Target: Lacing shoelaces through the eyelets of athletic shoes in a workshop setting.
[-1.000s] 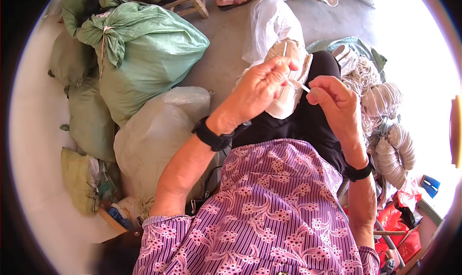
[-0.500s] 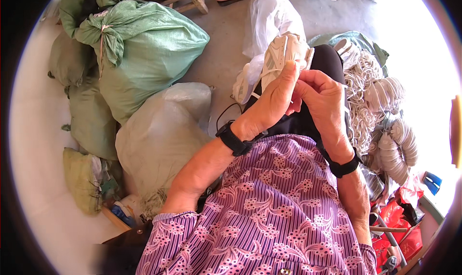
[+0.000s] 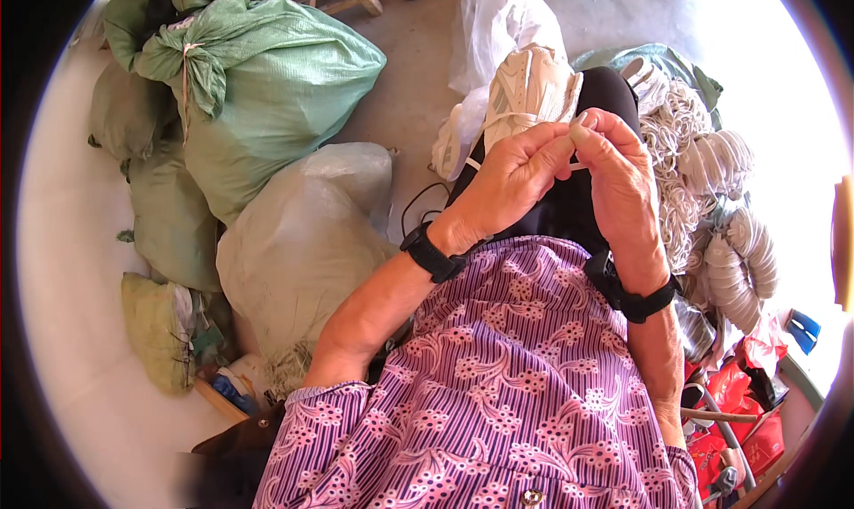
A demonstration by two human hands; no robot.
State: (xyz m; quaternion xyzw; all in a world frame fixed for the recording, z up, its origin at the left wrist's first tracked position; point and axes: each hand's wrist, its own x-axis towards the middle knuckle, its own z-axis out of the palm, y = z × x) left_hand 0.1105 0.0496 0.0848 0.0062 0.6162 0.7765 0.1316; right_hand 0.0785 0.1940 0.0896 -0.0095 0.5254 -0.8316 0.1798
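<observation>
A cream and grey sneaker (image 3: 538, 84) rests toe-away on my dark-trousered knees. A thin white shoelace (image 3: 509, 117) crosses its near end, and short bits of lace show beside my hands. Just on the near side of the shoe, my left hand (image 3: 520, 171) is closed in a pinch, thumb and forefinger pointing right. My right hand (image 3: 618, 171) pinches too, its thumb and fingertips meeting those of the left. Both appear to grip the lace, though the part between the fingertips is mostly hidden.
Stuffed green sacks (image 3: 276, 91) and a translucent plastic bag (image 3: 302, 242) stand at my left. Beyond the sneaker lies a clear plastic bag (image 3: 511, 20). Bundled white laces (image 3: 672, 144) and stacked pale shoe parts (image 3: 734, 251) are at my right, above red bags (image 3: 729, 393).
My left hand has turned, its thumb swinging from upward to rightward. My right hand has opened out from its curl and shifted slightly right, and the fingertips now meet. More of the sneaker shows.
</observation>
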